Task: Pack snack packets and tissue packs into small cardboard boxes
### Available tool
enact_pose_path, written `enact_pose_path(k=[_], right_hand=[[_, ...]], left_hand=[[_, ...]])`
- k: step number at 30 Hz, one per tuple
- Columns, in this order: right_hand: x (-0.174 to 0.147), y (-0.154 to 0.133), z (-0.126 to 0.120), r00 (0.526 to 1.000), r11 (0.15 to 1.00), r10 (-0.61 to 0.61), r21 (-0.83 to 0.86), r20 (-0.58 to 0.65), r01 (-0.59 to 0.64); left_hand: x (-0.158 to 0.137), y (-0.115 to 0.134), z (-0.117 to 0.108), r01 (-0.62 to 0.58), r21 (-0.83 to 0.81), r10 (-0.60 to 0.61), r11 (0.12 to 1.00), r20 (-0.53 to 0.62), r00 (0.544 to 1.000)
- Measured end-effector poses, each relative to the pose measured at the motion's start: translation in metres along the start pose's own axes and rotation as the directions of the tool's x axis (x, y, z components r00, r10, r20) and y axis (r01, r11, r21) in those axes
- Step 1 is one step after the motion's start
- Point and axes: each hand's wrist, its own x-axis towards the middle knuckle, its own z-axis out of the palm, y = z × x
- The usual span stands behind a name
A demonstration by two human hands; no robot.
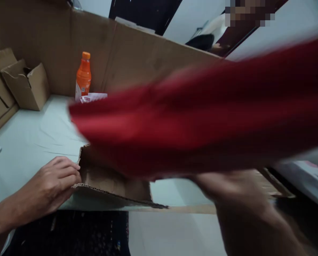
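Observation:
My left hand is closed on the left edge of an open cardboard box near the table's front edge. A long, glossy red object, smeared by motion, stretches from above the box to the right side of the head view. It may be a soft packet or folded fabric; I cannot tell which. My right hand, also blurred, holds it from below, its fingers mostly hidden. The red object covers part of the box's back and right side.
An orange bottle stands at the back beside a white packet. Small cardboard boxes are at the left, before a tall cardboard wall. Another cardboard piece lies right. A person is behind the wall.

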Motion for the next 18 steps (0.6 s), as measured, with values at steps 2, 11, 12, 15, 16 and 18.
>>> enact_pose_path(k=[2,11,12,15,16,18], right_hand=[[-0.010,-0.008,0.008,0.974,0.988,-0.030,-0.138,0.225,0.063],[0.016,0.010,0.090,0.690,0.818,0.214,-0.513,0.692,0.261],[0.015,0.012,0.094,0.668,0.831,0.206,-0.489,0.715,0.267],[0.009,0.009,0.088,0.664,0.882,0.133,-0.393,0.736,0.259],[0.008,0.006,0.079,0.690,0.904,0.076,-0.341,0.720,0.256],[0.009,0.001,0.051,0.789,0.943,-0.067,-0.221,0.610,0.250]], left_hand=[[0.000,0.004,0.000,0.003,0.044,-0.003,0.999,-0.011,1.000],[-0.006,0.011,-0.007,0.006,0.178,-0.009,0.984,0.017,1.000],[-0.004,0.013,-0.008,0.009,0.189,-0.013,0.982,0.019,1.000],[0.006,0.015,-0.008,0.012,0.132,-0.026,0.991,0.105,0.994],[0.009,0.015,-0.006,0.022,0.098,-0.037,0.995,0.155,0.987],[0.014,0.012,-0.002,0.050,0.045,-0.059,0.998,0.242,0.968]])
